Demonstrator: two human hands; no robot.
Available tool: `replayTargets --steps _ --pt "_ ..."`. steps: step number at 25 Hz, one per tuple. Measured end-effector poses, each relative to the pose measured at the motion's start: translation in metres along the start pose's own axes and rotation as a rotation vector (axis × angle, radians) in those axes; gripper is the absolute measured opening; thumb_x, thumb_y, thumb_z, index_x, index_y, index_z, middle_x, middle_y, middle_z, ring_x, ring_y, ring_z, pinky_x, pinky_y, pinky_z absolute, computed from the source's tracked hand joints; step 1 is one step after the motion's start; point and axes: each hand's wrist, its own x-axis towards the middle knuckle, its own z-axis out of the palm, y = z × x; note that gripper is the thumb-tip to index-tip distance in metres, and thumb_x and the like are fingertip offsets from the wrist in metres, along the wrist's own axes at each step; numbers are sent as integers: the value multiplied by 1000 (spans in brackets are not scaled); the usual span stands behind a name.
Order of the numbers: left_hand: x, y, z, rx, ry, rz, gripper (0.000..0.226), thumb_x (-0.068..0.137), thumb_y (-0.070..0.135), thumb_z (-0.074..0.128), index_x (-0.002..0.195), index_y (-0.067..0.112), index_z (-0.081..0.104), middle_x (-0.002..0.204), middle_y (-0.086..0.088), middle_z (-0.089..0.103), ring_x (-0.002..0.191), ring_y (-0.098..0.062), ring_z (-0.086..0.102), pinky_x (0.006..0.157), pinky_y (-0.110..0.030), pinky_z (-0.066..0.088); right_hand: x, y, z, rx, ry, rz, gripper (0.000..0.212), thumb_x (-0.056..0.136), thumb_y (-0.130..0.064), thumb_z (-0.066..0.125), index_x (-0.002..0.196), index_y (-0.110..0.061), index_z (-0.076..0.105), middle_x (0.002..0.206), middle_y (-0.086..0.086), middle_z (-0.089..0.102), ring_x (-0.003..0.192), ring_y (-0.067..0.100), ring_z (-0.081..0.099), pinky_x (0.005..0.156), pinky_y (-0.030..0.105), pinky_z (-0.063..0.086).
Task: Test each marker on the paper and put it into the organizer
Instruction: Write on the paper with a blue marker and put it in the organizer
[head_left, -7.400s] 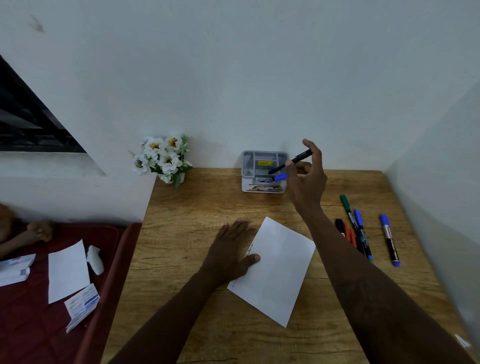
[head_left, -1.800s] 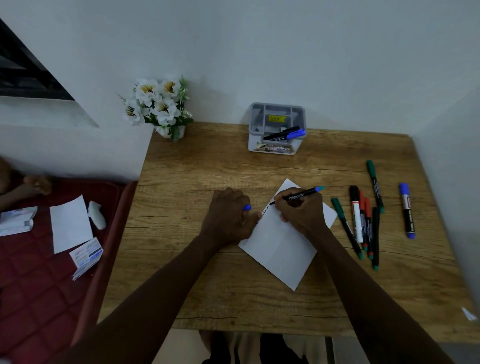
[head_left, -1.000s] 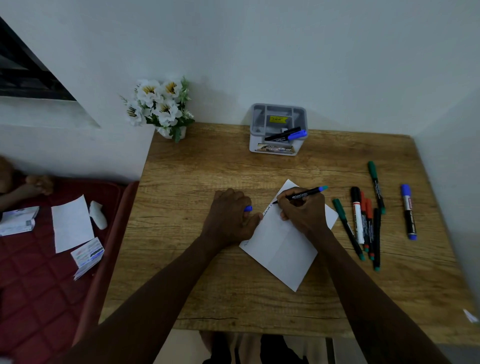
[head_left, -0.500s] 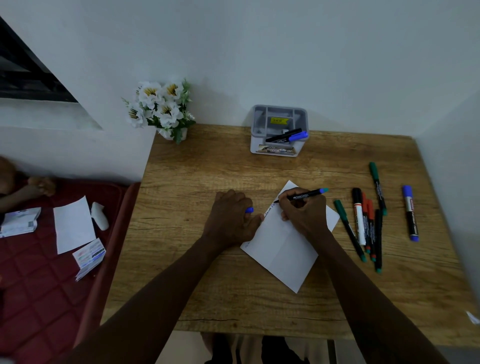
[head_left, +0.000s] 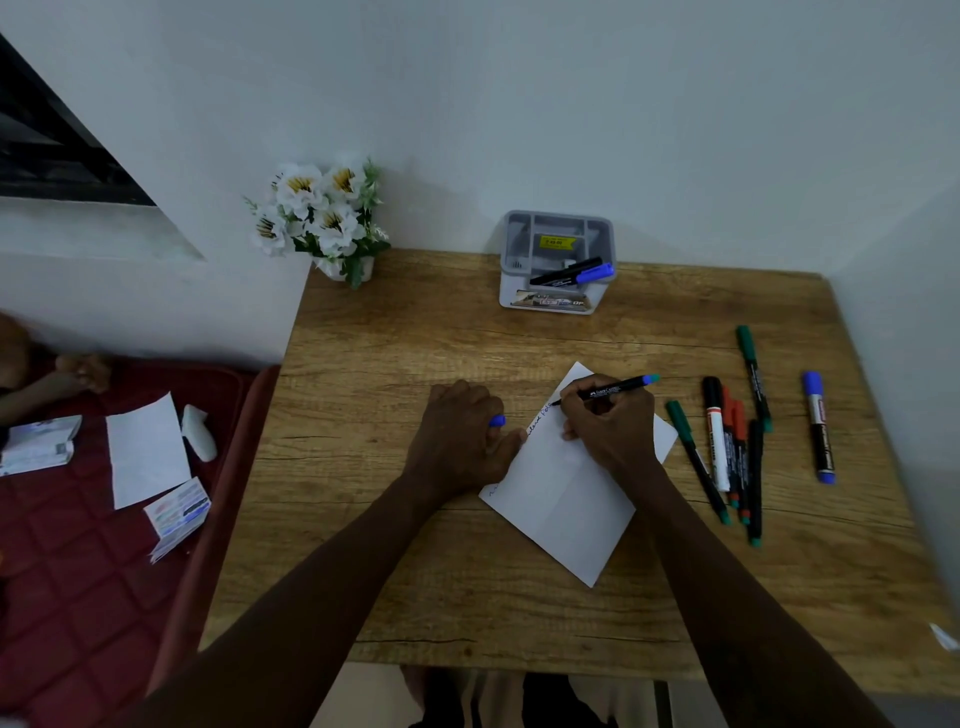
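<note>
My right hand (head_left: 608, 423) grips a thin black marker (head_left: 610, 388) with a blue end, its tip touching the upper left edge of the white paper (head_left: 566, 493), beside a short line of scribbles. My left hand (head_left: 460, 439) is closed around a blue marker cap (head_left: 497, 420) and rests on the table, its thumb on the paper's left edge. The grey organizer (head_left: 557, 260) stands at the back by the wall with two markers (head_left: 571, 273) lying across it. Several loose markers (head_left: 727, 447) lie right of the paper.
A green marker (head_left: 752, 374) and a thick blue-capped marker (head_left: 820, 426) lie further right, near the side wall. A pot of white flowers (head_left: 319, 218) stands at the table's back left corner. Left of the table is a red cushion (head_left: 78, 545) with papers and cards.
The marker tip has crept slightly right along the paper's upper left edge, adding to the scribbles. My left hand has stayed put with the cap.
</note>
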Motion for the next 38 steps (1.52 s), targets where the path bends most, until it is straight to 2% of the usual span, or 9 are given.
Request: replayTargets --steps 6,11,14,17,21,26,30,34,38 --pt "0 1 -2 -1 -11 -1 37 85 58 61 73 23 53 71 11 40 72 -10 39 75 -31 29 -1 -4 0 20 6 -19 5 89 -9 73 84 -8 73 67 1 73 47 10 69 53 24 59" --pt "0 2 -2 1 -1 8 38 85 58 60 73 23 54 71 11 41 72 -10 38 74 -30 26 1 -4 -1 61 8 -20 4 90 -6 72 89 -3 74 74 7 75 50 14 71 52 24 59" --pt "0 1 -1 -7 -2 2 38 85 58 60 74 21 56 71 11 41 73 -11 38 75 -31 30 1 -5 0 56 15 -8 3 91 -8 72 89 -6 74 77 8 76 52 14 72 54 26 60" --pt "0 0 1 -2 -9 -3 39 85 59 59 75 21 56 72 10 41 73 -11 39 76 -32 34 0 -6 -1 77 21 -1 3 91 -7 71 90 -5 73 76 8 75 52 11 71 53 23 59" --pt "-1 0 1 4 -7 0 39 86 60 58 75 22 55 73 11 41 74 -10 38 76 -31 30 -1 -9 -1 109 10 -19 3 91 -3 71 90 -5 72 72 2 72 51 8 70 52 18 57" --pt "-1 -1 0 -10 -11 8 37 86 58 59 73 26 47 71 10 41 72 -11 39 75 -30 29 2 -4 0 106 31 -15 5 91 -6 71 93 -2 73 77 9 75 55 14 73 54 28 61" --pt "-1 -1 2 -6 -9 4 38 85 58 59 74 22 55 71 10 42 73 -11 39 75 -31 30 3 -2 0 106 36 -5 7 92 -7 72 94 -1 74 80 12 76 58 15 74 52 23 59" --pt "-1 -1 1 -12 -7 15 36 86 58 57 73 27 46 71 10 42 73 -11 39 76 -31 31 4 -1 1 123 39 3 5 93 -7 71 92 -2 73 79 12 76 57 15 74 52 23 59" --pt "-2 0 -4 -31 -28 -10 41 88 62 51 72 24 52 70 10 45 72 -10 40 77 -31 32 6 -4 -2 234 62 27 3 93 -4 70 94 -2 69 82 15 75 63 24 76 60 36 63"
